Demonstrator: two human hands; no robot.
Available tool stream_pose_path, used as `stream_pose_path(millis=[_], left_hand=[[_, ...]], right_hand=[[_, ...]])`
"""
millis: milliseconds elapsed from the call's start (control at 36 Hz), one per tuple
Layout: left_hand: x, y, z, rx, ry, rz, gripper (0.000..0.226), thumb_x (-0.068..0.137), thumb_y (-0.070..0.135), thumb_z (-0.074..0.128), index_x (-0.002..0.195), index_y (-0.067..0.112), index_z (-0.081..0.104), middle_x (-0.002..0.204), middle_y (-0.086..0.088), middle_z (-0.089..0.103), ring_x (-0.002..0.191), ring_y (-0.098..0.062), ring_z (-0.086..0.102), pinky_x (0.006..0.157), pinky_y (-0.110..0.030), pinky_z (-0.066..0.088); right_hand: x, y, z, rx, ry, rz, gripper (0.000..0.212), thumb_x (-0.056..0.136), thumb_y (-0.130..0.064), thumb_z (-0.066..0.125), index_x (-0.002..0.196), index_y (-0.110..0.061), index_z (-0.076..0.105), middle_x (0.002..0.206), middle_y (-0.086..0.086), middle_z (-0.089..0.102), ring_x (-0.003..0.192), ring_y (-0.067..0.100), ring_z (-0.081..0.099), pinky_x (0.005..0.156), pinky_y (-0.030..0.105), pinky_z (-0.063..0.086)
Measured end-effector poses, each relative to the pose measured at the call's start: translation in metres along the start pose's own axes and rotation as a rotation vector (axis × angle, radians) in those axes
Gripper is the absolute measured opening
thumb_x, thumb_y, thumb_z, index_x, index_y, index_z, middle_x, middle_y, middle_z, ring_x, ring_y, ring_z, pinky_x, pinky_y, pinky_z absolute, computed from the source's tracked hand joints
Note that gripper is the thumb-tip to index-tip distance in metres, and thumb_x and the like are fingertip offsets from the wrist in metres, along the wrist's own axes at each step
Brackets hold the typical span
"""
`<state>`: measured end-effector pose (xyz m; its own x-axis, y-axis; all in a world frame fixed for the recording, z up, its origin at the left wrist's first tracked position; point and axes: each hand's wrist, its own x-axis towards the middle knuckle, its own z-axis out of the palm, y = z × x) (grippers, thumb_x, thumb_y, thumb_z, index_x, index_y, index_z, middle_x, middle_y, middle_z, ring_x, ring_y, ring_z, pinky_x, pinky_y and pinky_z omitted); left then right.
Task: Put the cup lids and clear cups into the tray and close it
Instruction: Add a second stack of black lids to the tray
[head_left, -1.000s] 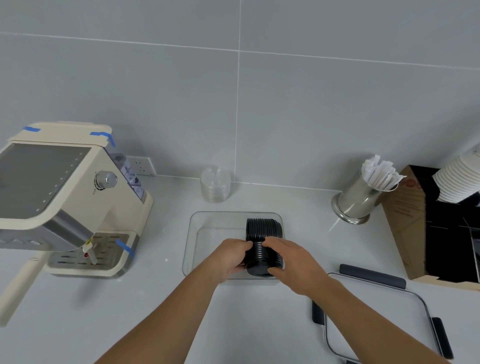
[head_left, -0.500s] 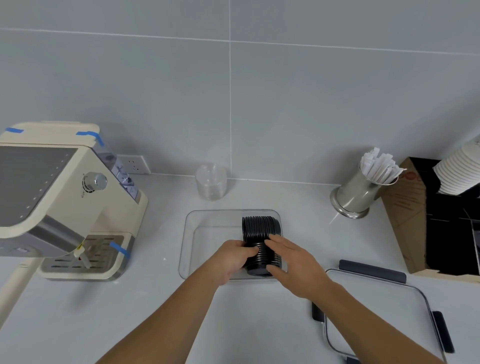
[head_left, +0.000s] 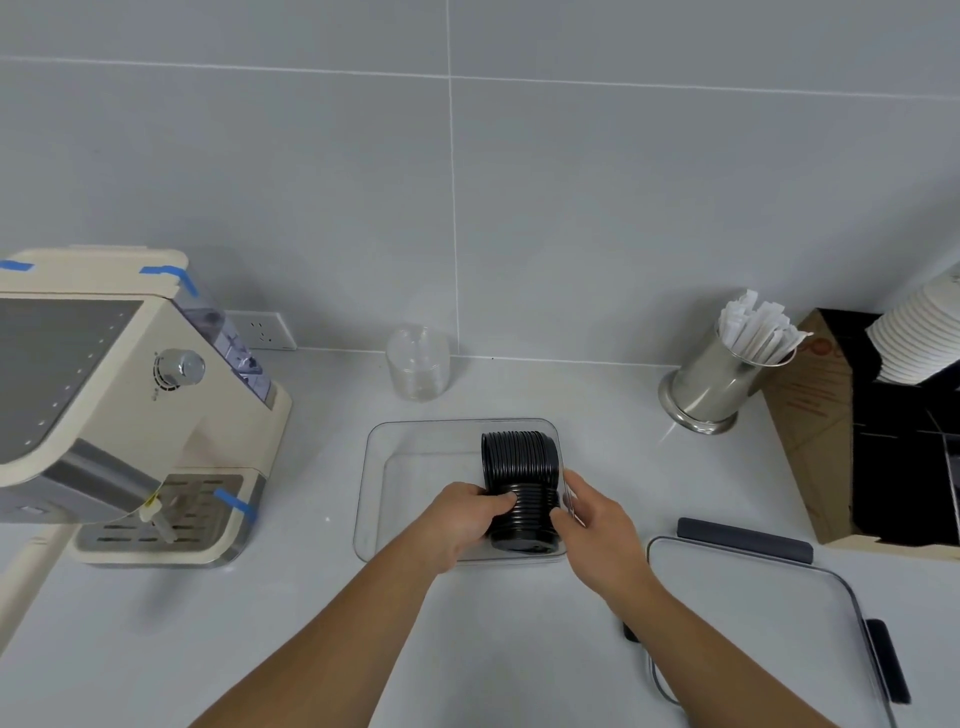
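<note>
A clear rectangular tray (head_left: 415, 431) sits on the counter in front of me. A row of black cup lids (head_left: 521, 467) lies on its side along the tray's right half. My left hand (head_left: 462, 519) grips the near end of the lids from the left. My right hand (head_left: 597, 519) is beside them on the right, at the tray's right wall, with its fingertips against the lids. A stack of clear cups (head_left: 418, 361) stands upright behind the tray by the wall. The tray's lid (head_left: 769, 613), clear with dark clips, lies flat at the lower right.
A cream coffee machine (head_left: 119, 405) fills the left side. A steel holder with wrapped straws (head_left: 722, 374) stands at the right back. Beyond it is a cardboard and black organiser (head_left: 857, 431) with white paper cups (head_left: 919, 338).
The lids have settled lower into the tray. My right hand has slid from on top of them to their right side, by the tray wall. The left hand keeps its hold.
</note>
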<state>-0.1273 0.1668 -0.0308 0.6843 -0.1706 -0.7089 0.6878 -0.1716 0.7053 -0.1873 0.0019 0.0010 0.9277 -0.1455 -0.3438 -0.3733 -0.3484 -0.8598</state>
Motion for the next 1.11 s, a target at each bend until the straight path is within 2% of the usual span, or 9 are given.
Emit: stream_pose_path(millis=[111,278,444,583,750,806,861,944,1111], left_hand=[[-0.001,0.002,0.000,0.016,-0.001,-0.010,0.029,0.089,0.020,0.069,0.109,-0.002,0.069,0.108,-0.014,0.074,0.101,-0.025,0.071,0.097,-0.036,0.054],[-0.001,0.004,-0.002,0.059,0.023,-0.034,0.035,0.087,0.027,0.071,0.109,-0.001,0.068,0.109,-0.014,0.072,0.103,-0.025,0.069,0.096,-0.036,0.054],[-0.005,0.008,-0.003,0.076,0.041,-0.043,0.032,0.091,0.027,0.066,0.109,0.000,0.066,0.111,-0.013,0.070,0.105,-0.025,0.067,0.094,-0.034,0.054],[-0.013,0.012,-0.005,0.082,0.051,-0.047,0.033,0.093,0.027,0.064,0.114,0.002,0.065,0.115,-0.012,0.067,0.107,-0.022,0.063,0.088,-0.030,0.051],[-0.023,0.011,-0.010,0.099,0.067,-0.027,0.038,0.090,0.031,0.066,0.113,0.001,0.066,0.092,-0.004,0.059,0.085,-0.016,0.056,0.092,-0.030,0.053],[-0.027,0.011,-0.012,0.097,0.065,-0.019,0.034,0.089,0.031,0.066,0.104,0.001,0.066,0.092,-0.006,0.057,0.085,-0.018,0.055,0.091,-0.030,0.054],[-0.034,0.012,-0.015,0.091,0.063,-0.005,0.024,0.089,0.030,0.066,0.096,0.008,0.062,0.090,-0.007,0.054,0.084,-0.018,0.054,0.086,-0.028,0.054],[-0.044,0.013,-0.019,0.070,0.054,-0.002,0.017,0.088,0.028,0.065,0.082,0.014,0.059,0.081,-0.002,0.051,0.074,-0.015,0.051,0.086,-0.027,0.053],[-0.067,0.014,-0.029,0.001,0.032,0.032,0.009,0.090,0.026,0.064,0.088,0.017,0.064,0.099,-0.005,0.065,0.095,-0.021,0.063,0.096,-0.036,0.051]], right_hand=[[0.001,-0.001,0.000,0.018,-0.009,0.029,0.044,0.094,-0.012,0.050,0.109,-0.053,0.054,0.092,-0.029,0.067,0.069,-0.014,0.059,0.060,0.005,0.043],[0.003,-0.001,-0.006,0.033,-0.033,0.041,0.036,0.094,-0.015,0.050,0.103,-0.043,0.070,0.093,-0.010,0.076,0.087,0.008,0.069,0.075,0.019,0.047],[0.003,-0.002,-0.008,0.050,-0.025,0.091,0.030,0.094,-0.016,0.053,0.104,-0.037,0.073,0.095,-0.020,0.076,0.095,0.000,0.068,0.087,0.021,0.049],[0.001,-0.004,-0.010,0.048,-0.011,0.119,0.021,0.091,-0.021,0.056,0.102,-0.027,0.073,0.091,-0.019,0.074,0.085,0.001,0.065,0.080,0.020,0.047],[-0.005,-0.006,-0.013,0.051,0.038,0.157,0.018,0.087,-0.020,0.057,0.070,-0.018,0.054,0.066,-0.002,0.044,0.065,0.018,0.040,0.061,0.027,0.035],[-0.007,-0.006,-0.014,0.070,0.045,0.166,0.013,0.088,-0.020,0.061,0.089,-0.010,0.069,0.083,0.012,0.064,0.080,0.033,0.058,0.082,0.038,0.051],[-0.011,-0.009,-0.016,0.094,0.058,0.170,0.035,0.088,-0.019,0.063,0.114,0.004,0.058,0.116,0.026,0.061,0.111,0.044,0.055,0.104,0.055,0.042],[-0.014,-0.013,-0.018,0.139,0.069,0.165,0.041,0.086,-0.014,0.061,0.117,0.008,0.045,0.126,0.032,0.046,0.121,0.048,0.042,0.102,0.066,0.034],[-0.019,-0.022,-0.020,0.244,0.066,0.207,0.035,0.089,-0.010,0.060,0.118,0.009,0.052,0.124,0.032,0.051,0.120,0.045,0.047,0.103,0.043,0.048]])
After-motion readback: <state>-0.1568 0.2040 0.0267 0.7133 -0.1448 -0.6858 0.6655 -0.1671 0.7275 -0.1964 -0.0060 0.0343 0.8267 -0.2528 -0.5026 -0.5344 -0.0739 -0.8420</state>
